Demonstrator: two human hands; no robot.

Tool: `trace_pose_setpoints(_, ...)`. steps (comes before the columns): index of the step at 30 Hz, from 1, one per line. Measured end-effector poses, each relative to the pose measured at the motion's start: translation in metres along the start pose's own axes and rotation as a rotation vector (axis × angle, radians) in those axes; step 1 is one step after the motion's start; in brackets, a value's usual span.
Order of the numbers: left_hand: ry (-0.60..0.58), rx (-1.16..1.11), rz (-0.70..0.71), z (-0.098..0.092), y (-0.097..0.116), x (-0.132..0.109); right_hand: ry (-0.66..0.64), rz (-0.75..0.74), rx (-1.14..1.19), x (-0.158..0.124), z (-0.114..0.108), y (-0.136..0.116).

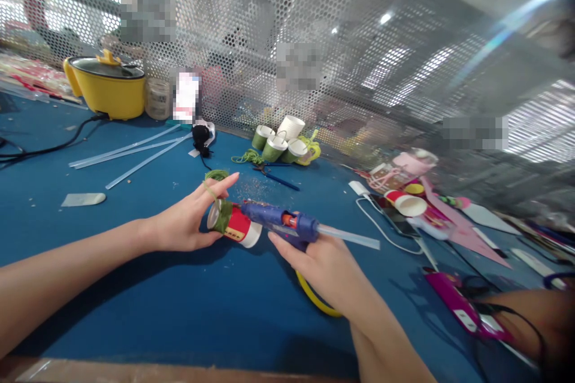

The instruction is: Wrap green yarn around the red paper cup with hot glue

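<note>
My left hand (182, 224) is closed around a paper cup (240, 224), red with a white rim and tipped on its side. Green yarn (221, 218) is wound around the end of the cup nearest that hand, and a loose bundle of yarn (217, 175) lies by its fingers. My right hand (330, 263) grips a blue hot glue gun (269, 215). The gun's nozzle points left, at or very close to the wound yarn; whether it touches is unclear. From its back sticks a clear glue stick (353, 237). Under my right wrist curves a yellow band (314, 298), partly hidden.
Several glue sticks (135, 148), black yarn (202, 137) and a yellow electric pot (117, 92) are at left. Behind stand green-wrapped cups (275, 148) and pliers (278, 178), before a perforated metal screen (323, 5). Right: a purple power strip (453, 302), cables, another red cup (406, 203).
</note>
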State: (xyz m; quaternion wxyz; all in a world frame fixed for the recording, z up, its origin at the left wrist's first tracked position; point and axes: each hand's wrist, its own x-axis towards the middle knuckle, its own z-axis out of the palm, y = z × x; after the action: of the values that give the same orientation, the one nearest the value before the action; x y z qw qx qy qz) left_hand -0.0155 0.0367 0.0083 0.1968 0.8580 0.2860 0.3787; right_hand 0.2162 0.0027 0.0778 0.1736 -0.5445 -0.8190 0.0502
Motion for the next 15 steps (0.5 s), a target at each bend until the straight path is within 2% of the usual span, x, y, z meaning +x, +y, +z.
trace_pose_setpoints(7,-0.027,0.02,0.013,-0.0008,0.0024,0.0007,0.021,-0.057,0.043,0.0026,0.0006,0.0003)
trace_pose_setpoints(15,0.057,-0.111,-0.102,0.0037,-0.006,0.001,0.017,-0.098,0.033,-0.0018,-0.0023,-0.0016)
